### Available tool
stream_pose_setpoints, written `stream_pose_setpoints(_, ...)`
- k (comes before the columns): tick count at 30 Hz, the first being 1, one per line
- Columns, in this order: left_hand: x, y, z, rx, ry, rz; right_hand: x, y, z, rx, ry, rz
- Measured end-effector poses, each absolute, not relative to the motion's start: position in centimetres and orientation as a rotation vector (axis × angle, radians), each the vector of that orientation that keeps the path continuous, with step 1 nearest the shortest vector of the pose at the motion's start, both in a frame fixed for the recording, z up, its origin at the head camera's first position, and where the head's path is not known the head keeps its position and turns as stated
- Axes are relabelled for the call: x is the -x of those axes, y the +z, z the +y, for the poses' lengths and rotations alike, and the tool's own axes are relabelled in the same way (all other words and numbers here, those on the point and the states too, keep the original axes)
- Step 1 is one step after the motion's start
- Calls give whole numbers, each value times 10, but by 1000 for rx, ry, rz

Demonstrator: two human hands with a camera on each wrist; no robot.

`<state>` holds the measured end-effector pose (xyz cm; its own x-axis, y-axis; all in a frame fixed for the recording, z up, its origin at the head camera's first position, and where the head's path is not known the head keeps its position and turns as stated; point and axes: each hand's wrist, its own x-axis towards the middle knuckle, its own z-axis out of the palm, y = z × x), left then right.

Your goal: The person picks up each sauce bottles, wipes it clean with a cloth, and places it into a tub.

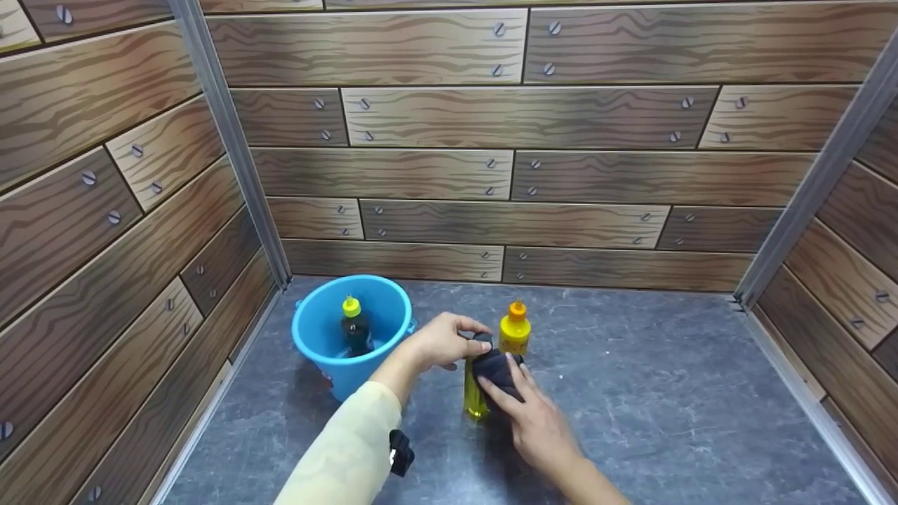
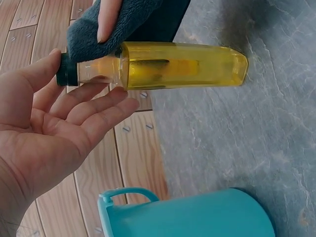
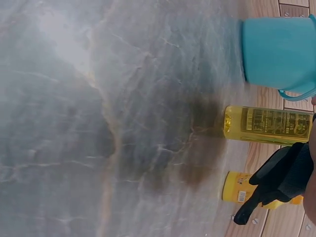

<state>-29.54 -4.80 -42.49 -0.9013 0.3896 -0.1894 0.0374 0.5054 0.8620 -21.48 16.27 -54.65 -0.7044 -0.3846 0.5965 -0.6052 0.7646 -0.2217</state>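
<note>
Between left hand (image 1: 440,342) and right hand (image 1: 539,422), a clear bottle of yellow liquid (image 2: 212,66) is upright; the left, half-open, pinches its dark-green cap (image 2: 67,72), the right holds a dark fabric cloth (image 1: 499,370) to its neck.

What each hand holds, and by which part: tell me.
Left hand: clear yellow bottle, pinched by its dark cap. Right hand: dark cloth, held against the bottle; by which part is unclear.

pale yellow sleeve (image 1: 337,449), faintly marked, on the left arm (image 1: 400,369); small black piece (image 1: 401,453) with a whitish spot at the sleeve's edge; left hand (image 1: 443,341), right hand (image 1: 539,421) and right forearm (image 1: 593,480) bare.
</note>
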Motion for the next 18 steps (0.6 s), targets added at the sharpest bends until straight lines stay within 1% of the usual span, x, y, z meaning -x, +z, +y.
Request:
stream_pose_setpoints(8,297,-425,-50,-318,1337,2364,227,-544,153,-783,523,-2441)
stream_pose_setpoints(18,297,-423,-48,-303,1306,2381,235,-565,143,-773,604,-2360)
